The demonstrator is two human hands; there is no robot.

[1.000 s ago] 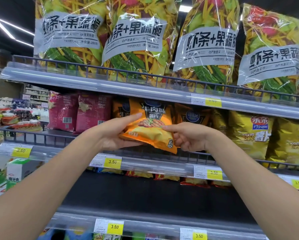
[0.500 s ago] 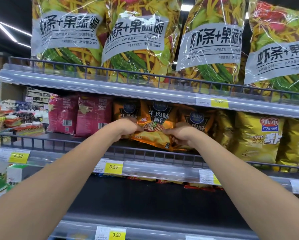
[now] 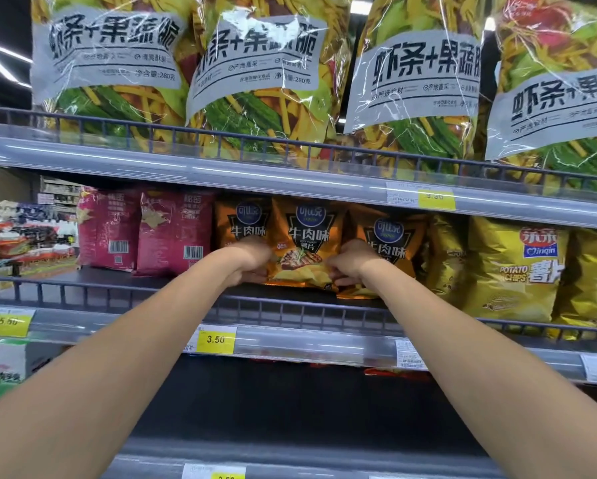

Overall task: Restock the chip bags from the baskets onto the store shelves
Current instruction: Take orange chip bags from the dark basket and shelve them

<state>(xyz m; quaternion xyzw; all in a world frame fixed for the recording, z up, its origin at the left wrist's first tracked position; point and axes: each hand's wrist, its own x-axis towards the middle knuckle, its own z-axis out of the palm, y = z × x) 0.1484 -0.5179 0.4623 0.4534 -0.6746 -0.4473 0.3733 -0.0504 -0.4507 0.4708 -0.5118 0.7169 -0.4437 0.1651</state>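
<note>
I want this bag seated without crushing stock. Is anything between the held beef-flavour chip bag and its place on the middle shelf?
Nothing visible. The left hand and right hand grip the beef-flavour chip bag by its lower corners; it stands past the wire rail, between two matching orange bags. Behind it is hidden.

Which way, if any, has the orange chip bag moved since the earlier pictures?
Yes. The orange chip bag went from in front of the wire rail to behind it, and now stands upright.
</note>
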